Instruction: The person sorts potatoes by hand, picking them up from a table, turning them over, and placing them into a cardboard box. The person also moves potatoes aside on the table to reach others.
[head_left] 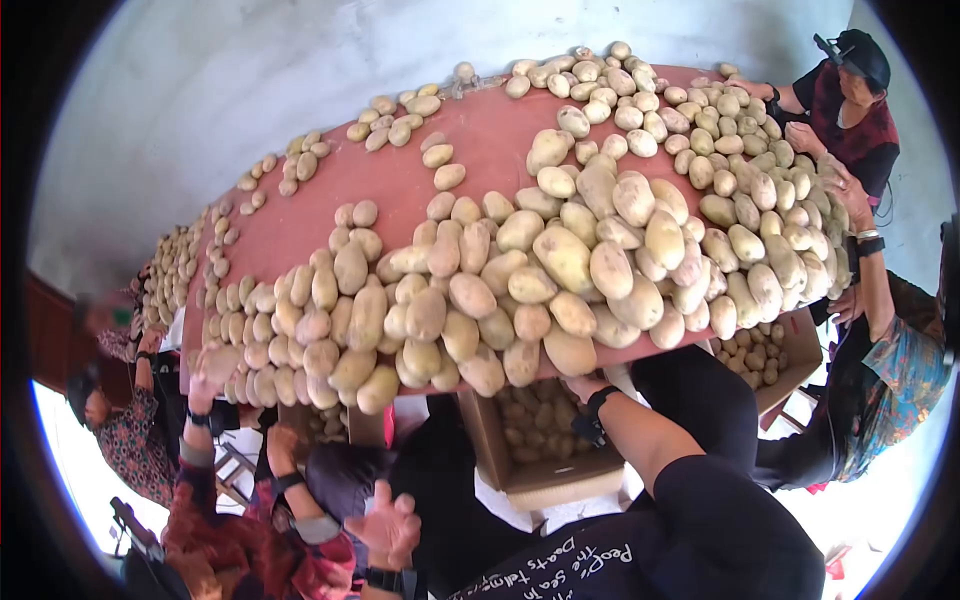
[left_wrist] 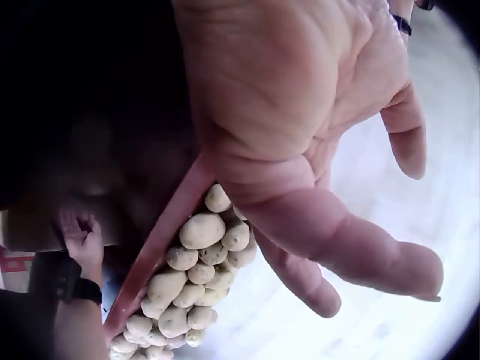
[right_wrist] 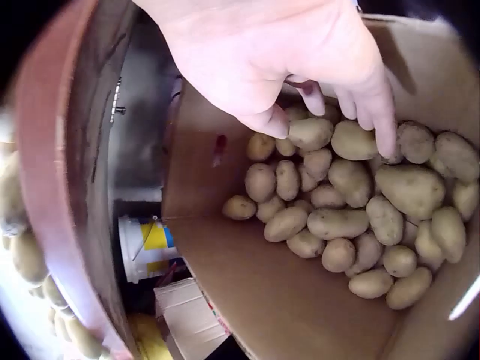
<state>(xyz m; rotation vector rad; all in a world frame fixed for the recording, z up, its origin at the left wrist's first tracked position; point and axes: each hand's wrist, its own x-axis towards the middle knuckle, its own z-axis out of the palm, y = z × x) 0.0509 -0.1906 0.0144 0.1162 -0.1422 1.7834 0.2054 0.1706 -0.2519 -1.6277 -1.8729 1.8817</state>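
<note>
My left hand [head_left: 388, 528] is raised in front of my body below the table edge, palm up and fingers spread and slightly bent, with nothing in it. In the left wrist view its palm and fingers fill the upper right. My right hand [right_wrist: 277, 56] hangs over an open cardboard box [right_wrist: 277, 281] under the table's edge, palm side in view. Its fingers reach down loosely, apart from the thumb, and the fingertips overlap the potatoes [right_wrist: 337, 223] piled in the box. In the head view that hand is partly hidden by the table edge.
A red table [head_left: 480, 130] carries a large heap of potatoes [head_left: 560, 255]. Another box of potatoes [head_left: 790, 375] stands at the right. Other people sit around the table, one in a black cap [head_left: 865, 58]. A white bucket [right_wrist: 142, 247] is under the table.
</note>
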